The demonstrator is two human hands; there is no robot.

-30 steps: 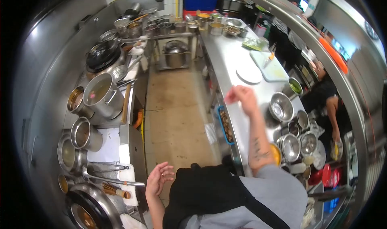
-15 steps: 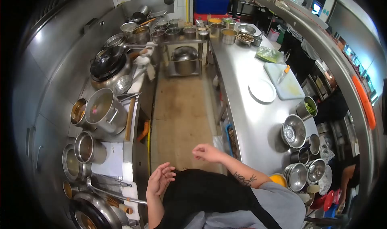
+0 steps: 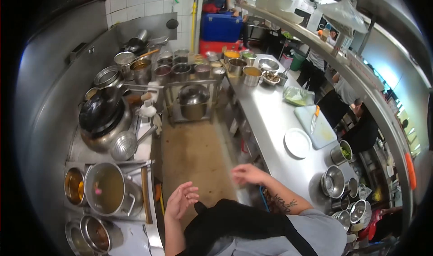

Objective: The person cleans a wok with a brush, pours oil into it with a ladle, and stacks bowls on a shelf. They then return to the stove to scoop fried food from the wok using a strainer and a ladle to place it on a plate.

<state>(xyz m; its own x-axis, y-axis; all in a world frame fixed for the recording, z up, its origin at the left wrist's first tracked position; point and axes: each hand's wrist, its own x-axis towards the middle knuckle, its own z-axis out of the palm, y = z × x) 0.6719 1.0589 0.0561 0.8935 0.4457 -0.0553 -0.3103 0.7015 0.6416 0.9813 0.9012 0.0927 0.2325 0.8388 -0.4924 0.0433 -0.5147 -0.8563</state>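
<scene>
Holds nothing in the loosely spread left hand (image 3: 182,200), and apparently nothing in the blurred, half-curled right hand (image 3: 249,174). Has the big pot (image 3: 134,190) nearby on the left worktop (image 3: 76,150), likely heavy with liquid, best gripped by the side handle (image 3: 131,205) and its opposite, and the white plate (image 3: 297,143) on the right worktop (image 3: 270,125), likely slick and breakable, best held by the rim. Cannot make out the right palm or the pot's far side

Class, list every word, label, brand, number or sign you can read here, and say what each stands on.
No text can be read with certainty.
Tattoo on the person's right forearm: letter-like marks, too small to read.
Blue cooler box: no lettering discernible.
</scene>
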